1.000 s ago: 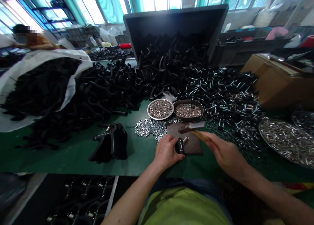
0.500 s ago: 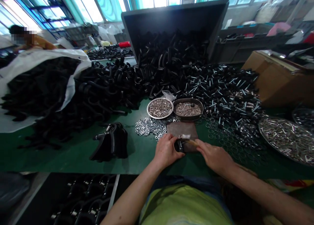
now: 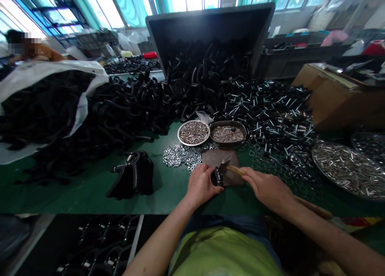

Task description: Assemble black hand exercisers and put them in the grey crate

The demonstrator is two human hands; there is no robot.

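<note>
My left hand (image 3: 202,184) is closed round a small black plastic part (image 3: 217,177), holding it at the near left of a flat metal plate (image 3: 210,157). My right hand (image 3: 266,187) grips the wooden handle of a hammer (image 3: 236,170). The hammer's head is just above the black part, and whether they touch I cannot tell. Beyond the plate are a round dish of small metal pieces (image 3: 194,133) and an oval tin of tiny fasteners (image 3: 227,134). Loose nuts (image 3: 177,155) lie left of the plate, with thin rings (image 3: 258,157) to its right.
Several assembled black parts (image 3: 135,175) stand together on the green table (image 3: 171,195). Black pieces spill from a tipped grey bin (image 3: 153,39). Black-headed bolts (image 3: 270,107) are heaped at right, near a tray of metal pins (image 3: 349,167) and a cardboard box (image 3: 327,95). A person (image 3: 45,53) is at far left.
The hammer's head has tilted and now shows more clearly above the black part. My right hand has shifted slightly relative to the plate. My left hand keeps its hold.
</note>
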